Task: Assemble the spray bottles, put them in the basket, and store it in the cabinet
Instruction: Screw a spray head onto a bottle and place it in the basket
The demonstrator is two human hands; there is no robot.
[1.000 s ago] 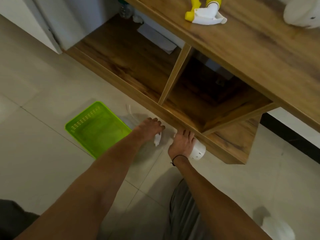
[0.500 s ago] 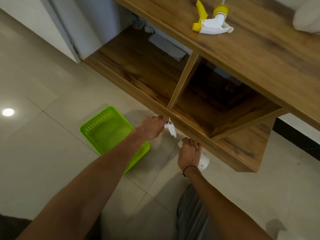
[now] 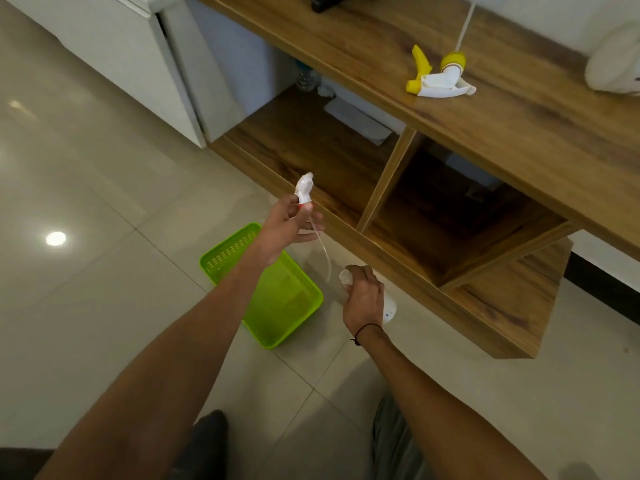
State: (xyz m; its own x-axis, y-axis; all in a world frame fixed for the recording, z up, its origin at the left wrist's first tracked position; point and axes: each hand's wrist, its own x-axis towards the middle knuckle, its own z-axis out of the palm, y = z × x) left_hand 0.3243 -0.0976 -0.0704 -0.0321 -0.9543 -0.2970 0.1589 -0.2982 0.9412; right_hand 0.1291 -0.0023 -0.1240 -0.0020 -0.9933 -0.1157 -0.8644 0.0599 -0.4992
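My right hand (image 3: 363, 299) grips the white bottle (image 3: 388, 308), now lifted off the floor, with the open neck up at 11 o'clock. The green basket (image 3: 228, 252) lies just beside it at 9 o'clock, with nothing in it yet. My left hand (image 3: 285, 228) now pinches the white spray head (image 3: 304, 187), raised from the floor; its thin tube (image 3: 323, 249) hangs toward the neck but is not inside yet. I judge that inserting comes next. Farther at 1 o'clock, the yellow spray head (image 3: 438, 76) waits on the bench (image 3: 519, 133) above the open cabinet (image 3: 311, 147).
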